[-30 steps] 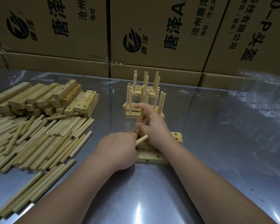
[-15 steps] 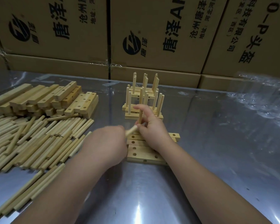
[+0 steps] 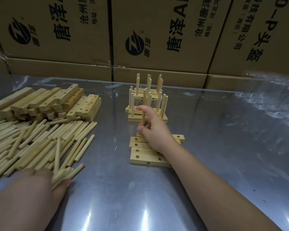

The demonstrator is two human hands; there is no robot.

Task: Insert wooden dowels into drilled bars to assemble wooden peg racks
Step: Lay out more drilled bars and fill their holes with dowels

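Note:
My right hand (image 3: 154, 130) pinches an upright wooden dowel (image 3: 143, 116) over the far end of a row of drilled bars (image 3: 144, 157) lying side by side at the table's middle. The dowel's lower end is hidden by my fingers. My left hand (image 3: 45, 180) is at the near edge of the loose dowel pile (image 3: 33, 142) on the left, its fingers curled around several dowels (image 3: 63, 174). Behind the bars stands a stack of finished peg racks (image 3: 147, 104) with dowels pointing up.
A heap of drilled bars (image 3: 45, 104) lies at the back left. Cardboard boxes (image 3: 157, 30) wall off the far side of the shiny metal table (image 3: 223, 147). Crumpled clear plastic (image 3: 274, 100) lies at the far right.
My left hand has pulled away from the bars and moved left and nearer, down to the dowel pile, where it now grips several dowels. My right hand still holds the upright dowel.

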